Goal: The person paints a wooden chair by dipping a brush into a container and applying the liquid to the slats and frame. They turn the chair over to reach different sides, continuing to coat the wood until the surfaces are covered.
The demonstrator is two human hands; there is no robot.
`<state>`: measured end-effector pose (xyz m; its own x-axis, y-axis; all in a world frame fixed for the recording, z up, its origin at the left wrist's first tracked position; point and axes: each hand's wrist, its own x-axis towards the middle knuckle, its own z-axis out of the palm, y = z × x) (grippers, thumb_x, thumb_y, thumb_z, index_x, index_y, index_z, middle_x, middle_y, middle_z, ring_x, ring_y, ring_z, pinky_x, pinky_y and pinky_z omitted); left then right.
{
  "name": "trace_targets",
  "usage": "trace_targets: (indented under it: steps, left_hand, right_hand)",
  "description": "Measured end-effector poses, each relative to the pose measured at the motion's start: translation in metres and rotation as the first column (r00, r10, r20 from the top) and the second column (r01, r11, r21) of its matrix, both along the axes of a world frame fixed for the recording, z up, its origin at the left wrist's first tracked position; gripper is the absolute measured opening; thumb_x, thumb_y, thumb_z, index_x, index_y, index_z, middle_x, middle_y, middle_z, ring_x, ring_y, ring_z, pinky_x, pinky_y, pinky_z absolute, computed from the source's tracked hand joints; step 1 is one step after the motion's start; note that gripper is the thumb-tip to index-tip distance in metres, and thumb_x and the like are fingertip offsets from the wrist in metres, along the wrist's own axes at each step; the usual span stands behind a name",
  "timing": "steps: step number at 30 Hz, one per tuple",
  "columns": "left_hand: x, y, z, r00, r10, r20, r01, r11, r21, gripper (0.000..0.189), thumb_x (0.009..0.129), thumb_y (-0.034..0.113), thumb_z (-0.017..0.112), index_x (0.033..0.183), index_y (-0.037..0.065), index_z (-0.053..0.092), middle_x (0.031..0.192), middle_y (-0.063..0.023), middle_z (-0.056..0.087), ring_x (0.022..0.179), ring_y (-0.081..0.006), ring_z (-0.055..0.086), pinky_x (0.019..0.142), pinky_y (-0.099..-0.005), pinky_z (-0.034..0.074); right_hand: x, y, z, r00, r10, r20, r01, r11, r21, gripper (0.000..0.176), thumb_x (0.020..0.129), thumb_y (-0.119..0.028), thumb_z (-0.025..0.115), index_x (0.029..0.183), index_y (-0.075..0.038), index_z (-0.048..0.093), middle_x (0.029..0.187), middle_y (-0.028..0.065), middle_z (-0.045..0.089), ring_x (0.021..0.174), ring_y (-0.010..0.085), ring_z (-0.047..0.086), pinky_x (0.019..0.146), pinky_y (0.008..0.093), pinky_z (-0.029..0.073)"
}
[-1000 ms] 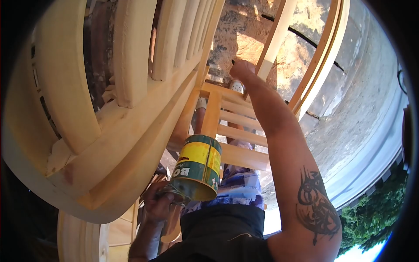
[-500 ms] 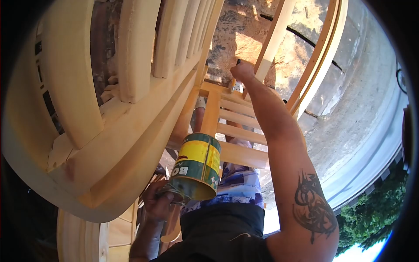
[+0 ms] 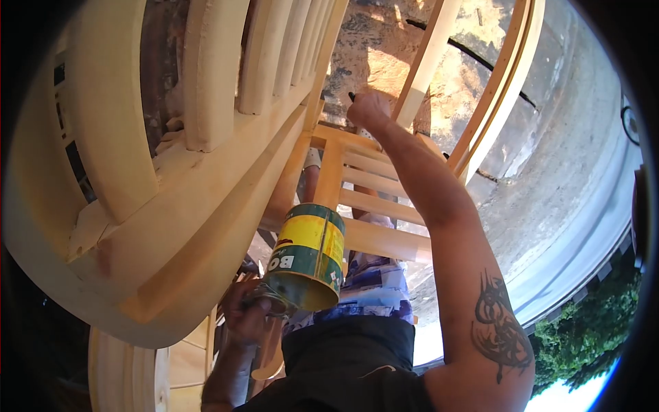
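My left hand (image 3: pixel 247 312) is closed at the side of a green and yellow tin can (image 3: pixel 309 240), which is tilted with its open rim toward me. Its fingers are in shadow, around what looks like the can's handle. Farther off, my right hand (image 3: pixel 371 112) is wrapped round a tool with a dark handle end (image 3: pixel 352 97); the tool's other end is hidden. That hand is close to a pale wooden post (image 3: pixel 429 62) and above a low slatted wooden frame (image 3: pixel 333 172).
A large pale wooden piece with thick slats (image 3: pixel 213 75) fills the left side. Curved wooden rails (image 3: pixel 498 89) stand at the right. Beneath lies a stained, cracked floor (image 3: pixel 535 172). Green foliage (image 3: pixel 583 336) shows at lower right.
My right hand has moved a little to the left, and the dark handle end with it. The can and my left hand have hardly shifted.
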<state>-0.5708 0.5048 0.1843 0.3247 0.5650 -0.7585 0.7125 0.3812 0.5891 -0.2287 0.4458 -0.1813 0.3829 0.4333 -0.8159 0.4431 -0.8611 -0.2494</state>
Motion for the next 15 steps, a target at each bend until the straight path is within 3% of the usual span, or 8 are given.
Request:
trace_targets:
  steps: [3,4,6,9,13,15]
  left_hand:
    - [-0.001,0.003,-0.003,0.998,-0.054,0.014,0.053,0.998,0.035,0.033,0.073,0.003,0.058,0.106,-0.002,0.059,0.093,-0.0088,0.064,0.083,-0.0171,0.062,0.075,-0.0326,0.054]
    - [-0.001,0.003,-0.003,0.996,-0.082,0.02,0.081,0.996,0.045,0.033,0.073,0.003,0.058,0.105,-0.002,0.059,0.093,-0.0087,0.064,0.082,-0.0171,0.062,0.074,-0.0327,0.055]
    - [0.003,0.001,0.0,0.998,0.062,0.021,-0.062,0.998,-0.032,0.031,0.075,0.006,0.063,0.105,-0.002,0.062,0.092,-0.009,0.064,0.082,-0.0167,0.061,0.074,-0.032,0.052]
    - [0.007,0.0,0.003,0.988,0.15,0.028,-0.148,0.986,-0.081,0.031,0.076,0.007,0.065,0.105,-0.003,0.064,0.092,-0.0091,0.064,0.084,-0.016,0.061,0.075,-0.0311,0.051]
    - [0.005,0.002,0.001,0.993,0.112,0.043,-0.108,0.99,-0.091,0.033,0.075,0.004,0.063,0.107,-0.003,0.062,0.092,-0.0099,0.064,0.083,-0.0164,0.062,0.074,-0.0304,0.052]
    - [0.008,0.002,0.001,0.988,0.148,0.053,-0.14,0.98,-0.139,0.033,0.076,0.003,0.062,0.108,-0.003,0.062,0.092,-0.0102,0.065,0.081,-0.0168,0.063,0.073,-0.0308,0.054]
  right_hand:
    - [-0.01,-0.014,-0.005,0.995,0.098,0.026,-0.098,0.995,0.01,0.035,0.086,-0.022,0.051,0.107,-0.005,0.073,0.107,0.0213,0.071,0.102,0.0382,0.068,0.089,0.0418,0.054]
    - [-0.006,-0.01,-0.005,1.0,-0.007,-0.001,0.007,1.0,-0.002,0.035,0.086,-0.022,0.051,0.108,-0.005,0.073,0.108,0.0206,0.071,0.104,0.0377,0.068,0.09,0.0415,0.054]
    - [0.006,0.001,-0.005,0.973,-0.223,-0.051,0.221,0.975,-0.037,0.035,0.086,-0.022,0.051,0.109,-0.006,0.073,0.11,0.0192,0.071,0.106,0.0368,0.067,0.093,0.0409,0.053]
    - [0.007,-0.002,0.011,0.999,0.023,-0.035,-0.026,0.997,-0.067,0.036,0.087,-0.024,0.052,0.11,-0.006,0.072,0.117,0.02,0.068,0.111,0.0358,0.065,0.095,0.0421,0.052]
    - [-0.031,-0.001,-0.007,1.0,0.03,0.007,-0.03,0.992,0.121,0.034,0.086,-0.026,0.052,0.103,-0.003,0.071,0.106,0.0248,0.069,0.103,0.0411,0.066,0.09,0.0466,0.051]
    - [-0.019,0.011,-0.005,0.997,-0.072,-0.005,0.071,0.966,0.248,0.035,0.086,-0.028,0.052,0.102,-0.002,0.07,0.102,0.0254,0.069,0.099,0.0422,0.066,0.088,0.0477,0.052]
